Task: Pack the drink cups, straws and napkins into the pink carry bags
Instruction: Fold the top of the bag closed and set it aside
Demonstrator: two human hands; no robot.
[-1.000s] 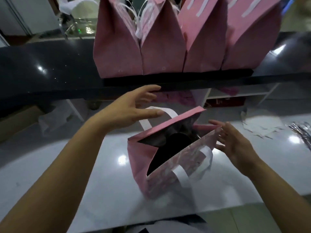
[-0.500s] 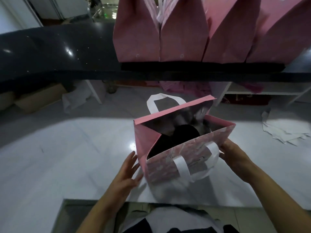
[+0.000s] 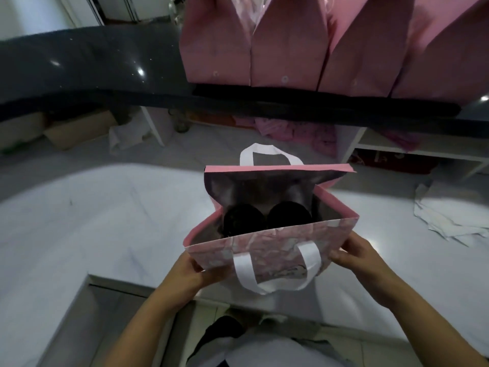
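1. Pink bag (image 3: 264, 250) stands with its mouth wide open on the white counter (image 3: 105, 221), at the near edge, right in front of the person.
2. Left hand (image 3: 190, 271) pinches the bag's near-left corner, thumb on the patterned front. Right hand (image 3: 354, 256) curls round the near-right corner. Both have hold of paper and nothing else.
3. Inside the bag, two dark round tops (image 3: 243, 218) sit side by side towards the far wall. They look like cups, though it's dim in there.
4. No straws or napkins show inside. Loose white paper sheets (image 3: 449, 221) lie well to the bag's right.
5. My read: the bag is being squared up. Do it with the base flat on the counter, draw both corners apart evenly, and don't tip it, or those cups may topple.
6. Beyond the bag, a row of pink bags (image 3: 285, 49) lines the dark shelf (image 3: 92, 67).
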